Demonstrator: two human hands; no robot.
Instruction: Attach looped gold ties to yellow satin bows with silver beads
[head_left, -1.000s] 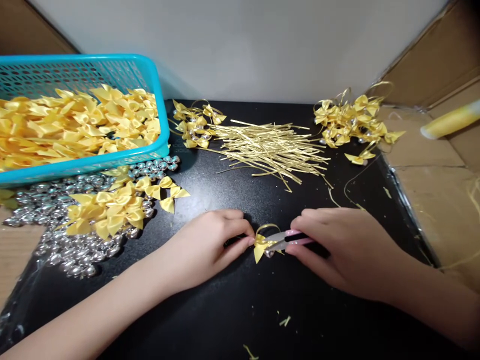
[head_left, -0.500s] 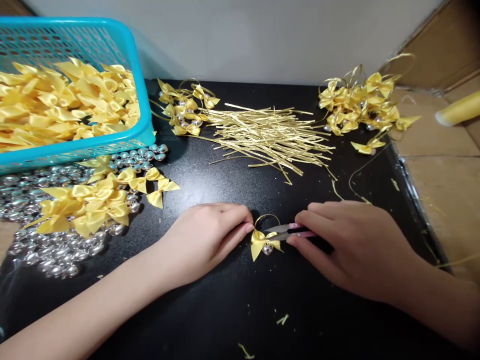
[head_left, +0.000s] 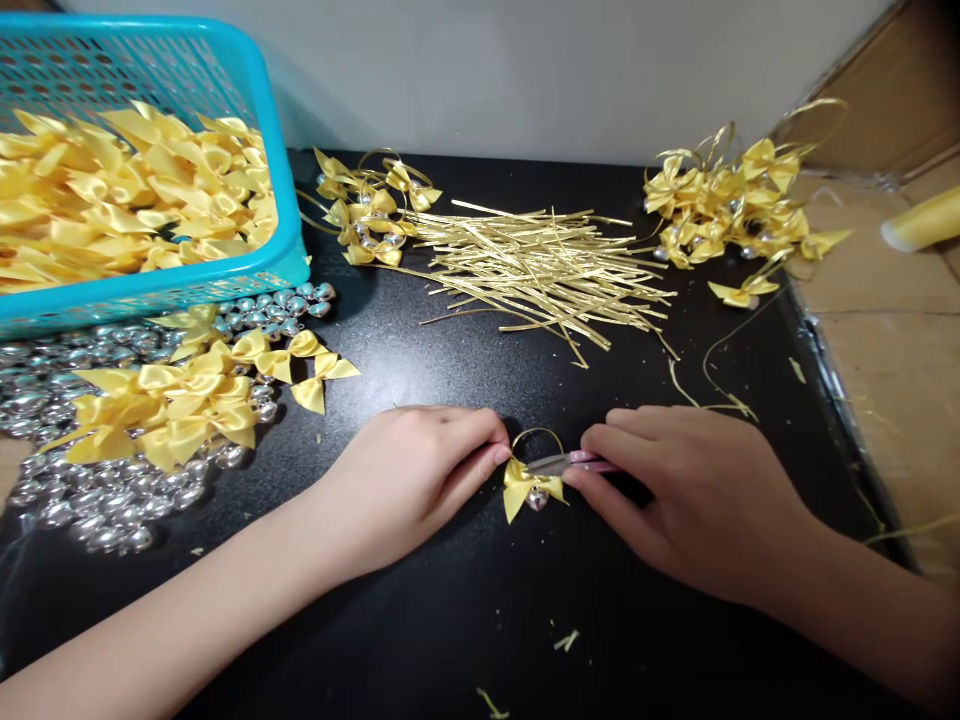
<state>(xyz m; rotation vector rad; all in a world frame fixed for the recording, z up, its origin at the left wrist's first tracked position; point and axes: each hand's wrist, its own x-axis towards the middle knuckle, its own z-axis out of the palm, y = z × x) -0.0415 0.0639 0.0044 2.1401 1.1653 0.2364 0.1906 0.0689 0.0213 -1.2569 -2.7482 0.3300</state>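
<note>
"On the nearest part of the black bench (head_left: 405,650), what is visible?"

"Small yellowish scraps (head_left: 568,640). Just beyond, at centre, a yellow bow (head_left: 517,488) with a silver bell (head_left: 536,498) and gold loop (head_left: 538,431) sits between two bare hands."

"How are the hands placed?"

"The left hand (head_left: 424,480) is narrowed, thumb and finger pinching the bow's upper left side. The right hand (head_left: 697,490) grips a pink-handled metal tool (head_left: 551,465), its tip at the bow's middle."

"And farther off?"

"At left, silver bells (head_left: 90,500) under loose bows (head_left: 161,405); behind them, a turquoise basket (head_left: 150,284) of more bows (head_left: 142,185). Centre, gold strands (head_left: 547,270) lie between two clusters of belled bows, the larger cluster (head_left: 735,200) at right. Behind stands a pale wall (head_left: 480,80)."
</note>
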